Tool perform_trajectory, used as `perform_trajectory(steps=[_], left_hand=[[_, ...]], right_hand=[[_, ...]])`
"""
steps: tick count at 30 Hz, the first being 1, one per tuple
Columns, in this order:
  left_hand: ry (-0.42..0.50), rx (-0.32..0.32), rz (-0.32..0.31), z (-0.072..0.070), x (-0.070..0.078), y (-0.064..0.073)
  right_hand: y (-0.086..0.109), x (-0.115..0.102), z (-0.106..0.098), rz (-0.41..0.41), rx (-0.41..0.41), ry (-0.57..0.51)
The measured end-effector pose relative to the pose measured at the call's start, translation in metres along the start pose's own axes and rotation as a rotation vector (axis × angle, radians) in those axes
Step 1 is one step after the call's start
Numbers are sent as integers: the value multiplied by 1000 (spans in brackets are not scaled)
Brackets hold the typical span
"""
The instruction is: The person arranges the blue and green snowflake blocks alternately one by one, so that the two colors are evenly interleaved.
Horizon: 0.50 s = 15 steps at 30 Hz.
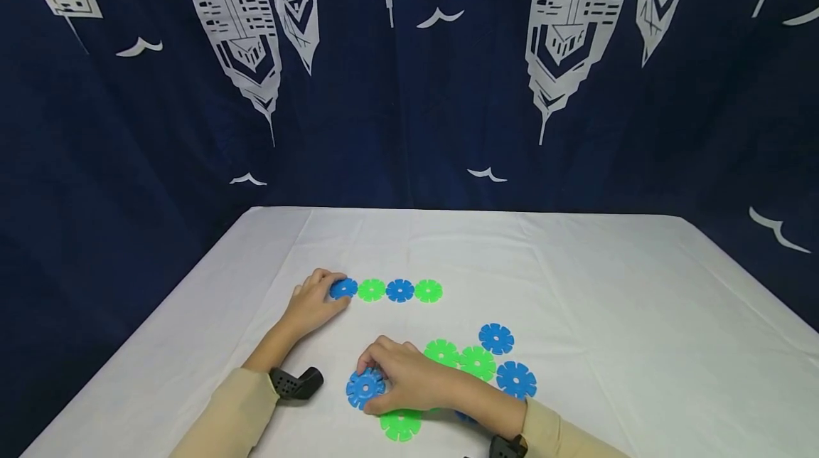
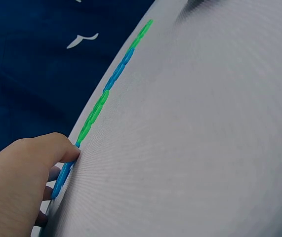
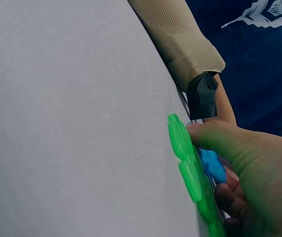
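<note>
I can see the L hand [image 1: 313, 307], fingers & thumb gripping the blue end disc [image 1: 344, 289] of a 4-pc blue/green row on the white tabletop [image 1: 640, 301]. R hand [image 1: 419, 376], closer in, pinches another blue disc [image 1: 365, 390] nr a green disc [image 1: 401, 427]; more discs [image 1: 497, 338] lie nr that wrist.

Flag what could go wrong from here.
1. The left hand pinches the end blue disc of the row; a nudge could skew the line.
2. The right hand holds another blue disc close to a green disc, which might get dragged along.
3. The right forearm partly hides nearby loose discs and could brush them aside.
</note>
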<state>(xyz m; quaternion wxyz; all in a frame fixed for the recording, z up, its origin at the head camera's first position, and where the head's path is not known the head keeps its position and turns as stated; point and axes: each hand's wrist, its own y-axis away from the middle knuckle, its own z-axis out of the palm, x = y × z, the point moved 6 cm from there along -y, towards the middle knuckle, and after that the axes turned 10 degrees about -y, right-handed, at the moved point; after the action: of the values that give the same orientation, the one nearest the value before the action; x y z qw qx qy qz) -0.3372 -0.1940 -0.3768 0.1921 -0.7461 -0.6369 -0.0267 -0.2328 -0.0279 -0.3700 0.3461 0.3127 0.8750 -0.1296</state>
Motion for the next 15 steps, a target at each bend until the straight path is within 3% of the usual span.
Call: perform_trajectory(steps=[15], left_hand=[[-10, 1, 1, 0, 0, -1]], right_hand=[[1, -2, 2, 26, -72, -236]])
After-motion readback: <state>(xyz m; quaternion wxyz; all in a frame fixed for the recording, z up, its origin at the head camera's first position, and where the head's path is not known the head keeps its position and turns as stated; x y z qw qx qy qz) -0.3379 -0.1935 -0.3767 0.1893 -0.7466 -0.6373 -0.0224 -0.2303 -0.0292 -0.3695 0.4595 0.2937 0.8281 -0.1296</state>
